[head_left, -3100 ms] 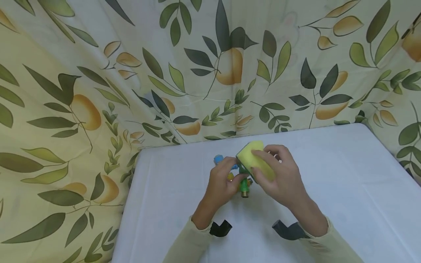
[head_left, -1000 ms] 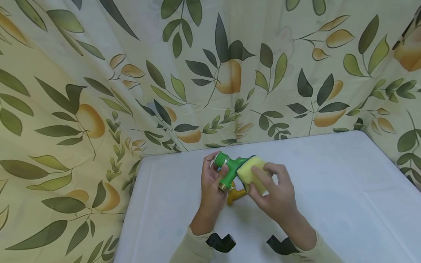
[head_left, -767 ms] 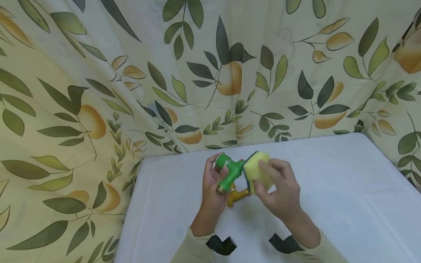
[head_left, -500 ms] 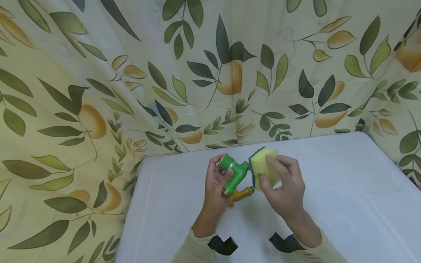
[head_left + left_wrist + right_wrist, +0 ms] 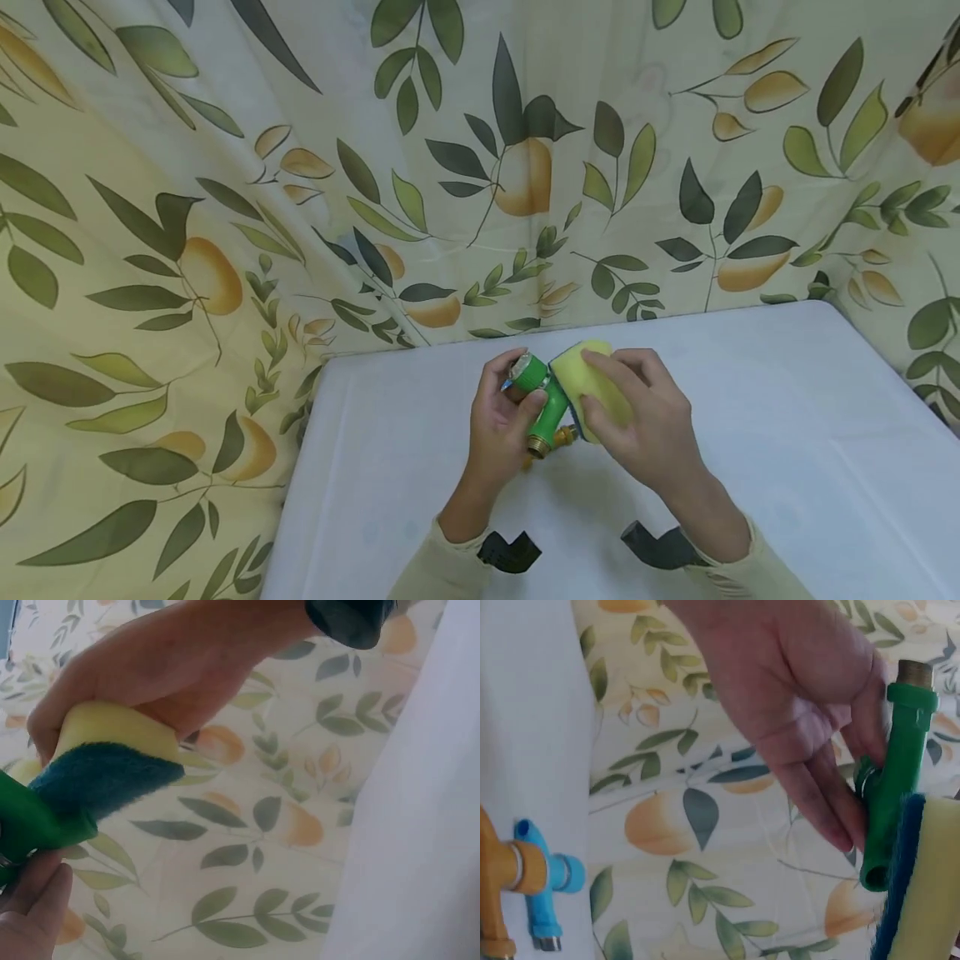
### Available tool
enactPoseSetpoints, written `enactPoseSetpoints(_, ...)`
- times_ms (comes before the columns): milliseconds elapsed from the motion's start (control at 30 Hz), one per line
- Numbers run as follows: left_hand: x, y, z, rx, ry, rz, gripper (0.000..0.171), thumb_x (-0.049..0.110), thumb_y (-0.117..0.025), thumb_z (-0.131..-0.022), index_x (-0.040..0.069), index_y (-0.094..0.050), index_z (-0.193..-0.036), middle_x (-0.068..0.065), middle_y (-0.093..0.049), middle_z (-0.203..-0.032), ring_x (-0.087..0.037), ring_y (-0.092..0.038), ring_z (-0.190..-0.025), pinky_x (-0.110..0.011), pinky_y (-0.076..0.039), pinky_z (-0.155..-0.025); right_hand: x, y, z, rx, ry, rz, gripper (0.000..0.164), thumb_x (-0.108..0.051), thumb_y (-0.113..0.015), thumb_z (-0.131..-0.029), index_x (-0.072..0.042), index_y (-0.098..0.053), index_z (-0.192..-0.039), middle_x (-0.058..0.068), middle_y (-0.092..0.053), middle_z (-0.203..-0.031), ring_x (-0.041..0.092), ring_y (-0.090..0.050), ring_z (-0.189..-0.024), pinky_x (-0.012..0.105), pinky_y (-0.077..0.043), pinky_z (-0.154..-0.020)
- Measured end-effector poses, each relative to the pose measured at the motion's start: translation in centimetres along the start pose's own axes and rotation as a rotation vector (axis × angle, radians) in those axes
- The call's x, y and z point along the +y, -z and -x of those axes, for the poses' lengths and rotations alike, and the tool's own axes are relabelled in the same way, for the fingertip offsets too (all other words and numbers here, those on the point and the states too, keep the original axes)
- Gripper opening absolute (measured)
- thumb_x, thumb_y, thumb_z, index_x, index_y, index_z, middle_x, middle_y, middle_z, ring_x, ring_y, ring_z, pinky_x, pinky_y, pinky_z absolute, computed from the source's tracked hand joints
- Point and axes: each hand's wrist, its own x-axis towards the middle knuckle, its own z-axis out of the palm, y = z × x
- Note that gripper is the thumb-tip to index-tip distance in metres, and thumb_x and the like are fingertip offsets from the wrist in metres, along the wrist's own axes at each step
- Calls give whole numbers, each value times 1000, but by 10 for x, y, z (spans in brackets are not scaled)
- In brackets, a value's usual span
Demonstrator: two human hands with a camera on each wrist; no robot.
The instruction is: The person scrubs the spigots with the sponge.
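My left hand [image 5: 495, 429] grips a green tap [image 5: 552, 410] above the table, its threaded brass end pointing down toward me in the head view. Between the fingers and thumb of my right hand [image 5: 652, 417] is a yellow sponge [image 5: 600, 390]. The sponge's dark blue-green scouring side [image 5: 105, 780] lies against the green tap in the left wrist view. Part of the tap's body is hidden behind the sponge in the head view. Below both hands, an orange-yellow tap [image 5: 566, 435] rests on the table, partly covered by the green one.
A light blue tap [image 5: 544, 889] lies beside the orange-yellow tap on the white-covered table [image 5: 750, 400]. A leaf-and-fruit patterned curtain [image 5: 465, 275] stands along the table's far and left edges. Black wrist mounts [image 5: 510, 552] sit on both sleeves.
Over the last second the sponge swings right, off the green tap, then comes back left against it. My left hand turns the tap so its knob faces up more.
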Motion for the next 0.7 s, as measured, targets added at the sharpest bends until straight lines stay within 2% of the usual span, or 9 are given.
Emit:
enactPoseSetpoints(33,0,0,0,-1,-1,-7,47,7,-57,-104,-2,-39,-146,-13,-54,-122,-9,-66,-110,-24,-60,-87,-1,0,1,-20,-19,-14,44,-22,-72,-78,-12,-74,-120,9,-63,-106,14,-57,-86,17,-53,-67)
enactPoseSetpoints(100,0,1,-1,3,-4,-5,47,6,-56,-104,-2,-38,-147,-17,-53,-124,-12,-66,-113,-26,-60,-91,-5,-1,4,-53,0,-71,45,-19,-74,-77,-11,-74,-121,8,-63,-107,14,-57,-89,15,-54,-70)
enactPoseSetpoints(233,1,2,-4,13,-16,7,49,5,-55,-104,0,-36,-149,-22,-50,-131,-24,-66,-120,-34,-57,-100,-12,-2,11,-60,152,-210,35,-34,-68,-90,-9,-75,-115,9,-63,-106,14,-58,-92,13,-55,-79)
enactPoseSetpoints(333,1,2,-6,38,-58,-77,49,2,-56,-103,4,-36,-148,-24,-50,-132,-34,-66,-121,-38,-56,-101,-17,-4,13,-11,299,-257,39,-41,-60,-98,-8,-76,-109,12,-60,-102,16,-56,-92,14,-52,-78)
enactPoseSetpoints(400,2,2,-7,77,-94,-182,49,1,-57,-102,5,-38,-147,-22,-52,-131,-35,-66,-118,-36,-57,-101,-20,-5,12,37,398,-244,35,-38,-60,-98,-7,-76,-105,15,-58,-98,19,-53,-89,19,-50,-73)
enactPoseSetpoints(467,3,3,-7,121,-132,-285,48,1,-58,-101,5,-39,-146,-20,-53,-128,-33,-67,-116,-35,-58,-99,-22,-6,10,99,454,-184,32,-35,-60,-98,-7,-75,-102,17,-56,-94,22,-51,-87,23,-50,-69)
enactPoseSetpoints(533,4,4,-7,165,-168,-391,48,2,-60,-101,4,-41,-145,-19,-54,-126,-30,-66,-113,-34,-58,-98,-24,-6,8,174,446,-113,31,-33,-59,-97,-6,-74,-100,18,-56,-91,24,-51,-84,23,-50,-67)
enactPoseSetpoints(600,5,4,-7,202,-190,-491,47,5,-63,-100,4,-44,-144,-17,-56,-123,-26,-65,-111,-33,-59,-97,-24,-6,8,232,393,-67,34,-34,-58,-97,-4,-74,-99,18,-56,-89,23,-51,-81,22,-50,-68)
enactPoseSetpoints(700,6,5,-7,242,-201,-609,46,10,-65,-99,3,-46,-140,-14,-57,-117,-21,-62,-105,-31,-60,-92,-22,-6,10,229,360,-94,38,-36,-58,-98,-2,-74,-100,18,-57,-89,22,-51,-81,20,-50,-69)
